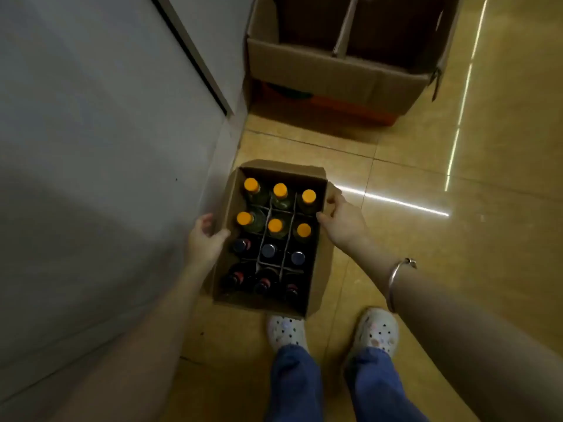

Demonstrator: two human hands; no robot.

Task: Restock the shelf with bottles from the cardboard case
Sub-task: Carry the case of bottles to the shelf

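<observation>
Bottles (275,226) are kept upright in a divided cardboard case (316,287) on the floor beside the cabinet, gripped at opposite walls by left hand (204,239) and right hand (342,219) for balanced lifting.

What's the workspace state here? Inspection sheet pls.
Surface: glossy tan tile floor, light streaks reflected.
Job's things: open case on the floor with a divider grid; six orange-cap bottles in the far cells, six dark-cap bottles in the near cells.
Clutter: big open box beyond the case.
Grippers: left hand grips the case's left wall; right hand grips its right wall.
Cables: nothing seen.
Surroundings: grey panel on the left; no shelf in view; bangle on the right wrist.
</observation>
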